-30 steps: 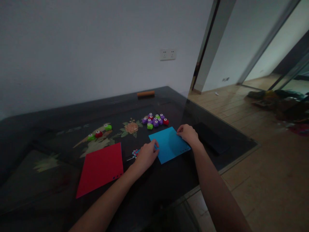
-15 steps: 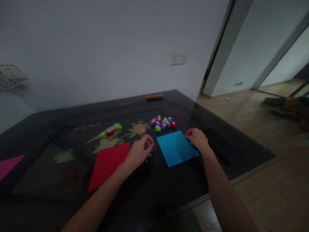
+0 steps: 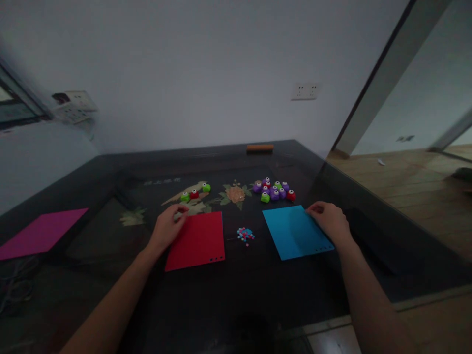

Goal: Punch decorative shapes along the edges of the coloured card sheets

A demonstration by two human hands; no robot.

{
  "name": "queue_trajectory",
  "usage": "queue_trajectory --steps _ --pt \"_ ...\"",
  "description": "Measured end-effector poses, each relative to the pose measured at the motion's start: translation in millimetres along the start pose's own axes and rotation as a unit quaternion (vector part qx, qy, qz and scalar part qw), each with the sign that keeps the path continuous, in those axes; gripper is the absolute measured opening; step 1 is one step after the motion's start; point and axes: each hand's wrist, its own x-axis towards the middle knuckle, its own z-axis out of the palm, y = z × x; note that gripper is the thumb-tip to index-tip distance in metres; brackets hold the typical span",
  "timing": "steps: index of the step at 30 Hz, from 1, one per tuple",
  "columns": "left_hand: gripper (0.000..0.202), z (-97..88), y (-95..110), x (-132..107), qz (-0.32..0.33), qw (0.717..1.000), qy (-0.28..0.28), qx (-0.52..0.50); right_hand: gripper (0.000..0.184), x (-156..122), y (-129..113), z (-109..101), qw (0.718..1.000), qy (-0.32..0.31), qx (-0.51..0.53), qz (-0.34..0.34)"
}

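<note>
My left hand (image 3: 170, 227) is at the upper left corner of a red sheet of paper (image 3: 201, 241), fingers curled and thumb bent in on that corner. The red sheet lies flat, with a few small punched holes near its lower right edge. On the right, my right hand (image 3: 329, 222) pinches the upper right edge of a blue sheet of paper (image 3: 295, 233), which also has several small holes near its lower right corner. Between the two sheets lies a little heap of tiny red, white and blue paper bits (image 3: 245, 235). The fingertips of both hands are partly hidden.
Several purple, green and red eyed toy pieces (image 3: 275, 191) are bunched behind the blue sheet. Three more, green and red (image 3: 194, 194), sit behind the red one. A magenta sheet (image 3: 46, 231) and scissors (image 3: 18, 290) lie left; a brown bar (image 3: 260, 148) lies at the back.
My left hand has moved left from over the paper bits to the red sheet's upper corner, uncovering the bits. My right hand stays at the blue sheet. The view has turned left.
</note>
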Motion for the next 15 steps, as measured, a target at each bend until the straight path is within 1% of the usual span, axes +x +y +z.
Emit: queue_trajectory --steps 3,6,8,11,13,15 --pt "0.019 1.9 3 0 0.046 0.998 -0.049 0.021 0.019 -1 -2 1 0.999 0.037 0.016 -0.017" --pt "0.024 3.5 4 -2 0.077 0.994 -0.075 0.036 0.022 1 -1 6 0.996 0.07 0.04 -0.035" --pt "0.033 4.1 2 -2 0.072 0.992 -0.087 0.056 0.023 2 0 12 0.992 0.091 0.061 -0.056" --pt "0.049 4.9 -1 -3 0.049 0.99 -0.097 0.088 0.024 2 -2 19 0.983 0.118 0.091 -0.108" --pt "0.055 5.5 -4 -3 0.039 0.99 -0.097 0.098 0.025 -1 -8 21 0.975 0.128 0.107 -0.148" --pt "0.057 6.2 -7 -3 0.031 0.99 -0.094 0.097 0.025 -8 -20 22 0.964 0.125 0.128 -0.195"
